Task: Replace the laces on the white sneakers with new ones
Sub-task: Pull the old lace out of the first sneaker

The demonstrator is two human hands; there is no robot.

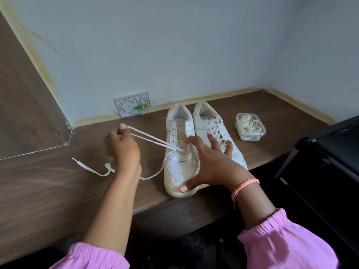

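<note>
A clear plastic box (250,127) is sitting on the right side of the brown table (48,181). It is holding a pile of cream laces (249,124), too tangled to count. The box has no lid on it.

Two white sneakers are standing side by side in the middle of the table, toes pointing near. The left sneaker (179,152) has most of its holes bare. The right sneaker (211,127) is laced up.

One old lace (153,139) is stretching from the left sneaker out to the left. The left hand (121,150) is curling its fingers round the lace and pinching it up high, so two strands are pulling tight. The end of the lace (91,168) is lying loose on the table, near the left wrist.

The right hand (211,164) is resting on the left sneaker with fingers spread wide and straight. Its thumb is pressing on the toe.

One white plate with wires (132,103) is sitting on the far wall.
</note>
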